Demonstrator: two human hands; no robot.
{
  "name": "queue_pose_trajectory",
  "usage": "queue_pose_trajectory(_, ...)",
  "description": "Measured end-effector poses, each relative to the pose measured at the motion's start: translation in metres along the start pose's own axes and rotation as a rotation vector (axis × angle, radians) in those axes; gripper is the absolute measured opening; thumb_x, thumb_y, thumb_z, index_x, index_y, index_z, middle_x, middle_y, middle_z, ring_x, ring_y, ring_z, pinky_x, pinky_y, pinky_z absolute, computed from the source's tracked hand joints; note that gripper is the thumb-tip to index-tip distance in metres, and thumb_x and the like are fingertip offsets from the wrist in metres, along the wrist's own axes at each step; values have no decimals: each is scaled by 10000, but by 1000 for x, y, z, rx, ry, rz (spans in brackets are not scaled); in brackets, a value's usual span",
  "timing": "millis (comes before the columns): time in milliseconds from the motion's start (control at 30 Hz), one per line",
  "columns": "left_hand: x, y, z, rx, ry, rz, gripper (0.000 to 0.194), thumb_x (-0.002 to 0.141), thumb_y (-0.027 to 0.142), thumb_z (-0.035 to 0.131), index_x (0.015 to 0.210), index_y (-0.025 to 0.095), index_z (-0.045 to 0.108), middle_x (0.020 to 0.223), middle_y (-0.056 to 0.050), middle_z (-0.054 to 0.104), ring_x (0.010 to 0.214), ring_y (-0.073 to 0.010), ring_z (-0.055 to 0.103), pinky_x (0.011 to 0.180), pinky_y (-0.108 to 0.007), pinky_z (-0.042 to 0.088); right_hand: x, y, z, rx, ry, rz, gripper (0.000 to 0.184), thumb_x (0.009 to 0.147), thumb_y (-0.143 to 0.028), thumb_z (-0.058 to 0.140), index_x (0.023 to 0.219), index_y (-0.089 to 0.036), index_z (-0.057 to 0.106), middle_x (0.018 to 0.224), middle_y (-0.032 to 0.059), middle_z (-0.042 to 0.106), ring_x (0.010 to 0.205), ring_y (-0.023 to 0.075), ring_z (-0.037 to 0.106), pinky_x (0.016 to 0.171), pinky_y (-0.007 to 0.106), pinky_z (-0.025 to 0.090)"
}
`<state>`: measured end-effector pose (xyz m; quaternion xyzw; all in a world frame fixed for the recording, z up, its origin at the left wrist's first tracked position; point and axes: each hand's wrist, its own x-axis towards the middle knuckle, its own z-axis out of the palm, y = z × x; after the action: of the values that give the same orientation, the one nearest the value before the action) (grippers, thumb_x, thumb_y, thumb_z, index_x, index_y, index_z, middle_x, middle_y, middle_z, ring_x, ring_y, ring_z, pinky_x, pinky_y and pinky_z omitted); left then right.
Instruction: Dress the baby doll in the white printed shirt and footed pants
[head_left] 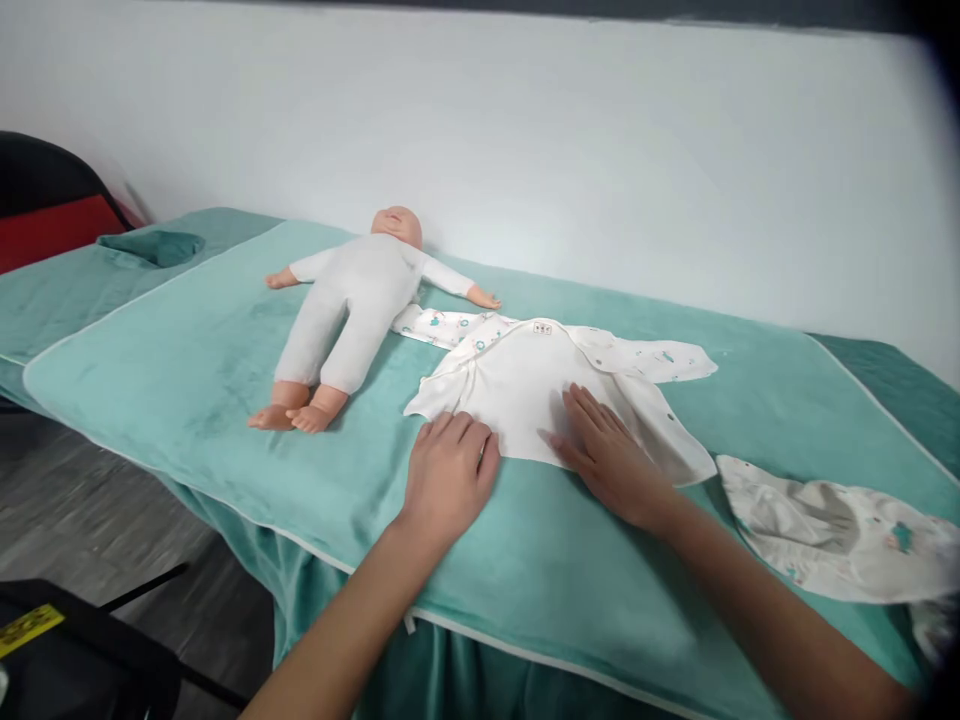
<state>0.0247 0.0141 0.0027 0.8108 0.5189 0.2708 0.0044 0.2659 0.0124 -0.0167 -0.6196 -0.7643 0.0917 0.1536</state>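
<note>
A white baby shirt (536, 385) lay spread at the centre of the frame, its plain inner side up, with small teal and pink prints on the 2 outstretched sleeves and dark snaps along its right edge. The left hand (452, 475) rested at the lower left hem, fingers curled; whether they gripped cloth, I could not tell. The right hand (611, 455) was over the shirt's lower middle, fingers extended and slightly spread, with hold of nothing.

Both hands hid parts of the hem, and the neck label (542, 328) was too small to read. At the right edge, a crumpled printed garment (832, 530) ran into shadow.

A doll (367, 285) in white lay left of centre, its hip close to the shirt's left sleeve. All lay on a green blanket (187, 340). A black-and-red chair (56, 215) was cut off at upper left; the 2 forearms crossed the foreground.
</note>
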Motion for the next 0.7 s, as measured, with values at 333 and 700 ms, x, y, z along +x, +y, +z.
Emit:
queue_pose_trajectory(333, 25, -153, -101, -114, 267, -492, 495, 913, 440, 558, 1356, 222, 578, 1506, -111, 517, 1421, -333, 446, 1193, -543, 353, 236, -125, 1, 435, 131, 12, 713, 979, -501, 454, 1566, -115, 329, 1650, 166, 323, 1530, 338, 300, 1250, 516, 273)
queue_pose_trajectory(700, 87, -236, -69, -835, 122, -646, 551, 899, 543, 607, 1363, 246, 617, 1353, -62, 677, 1196, -328, 638, 1077, -508, 468, 409, -134, 45, 360, 4, 48, 813, 968, -652, 405, 1561, -114, 263, 1528, 218, 486, 1388, 371, 485, 1156, 558, 363)
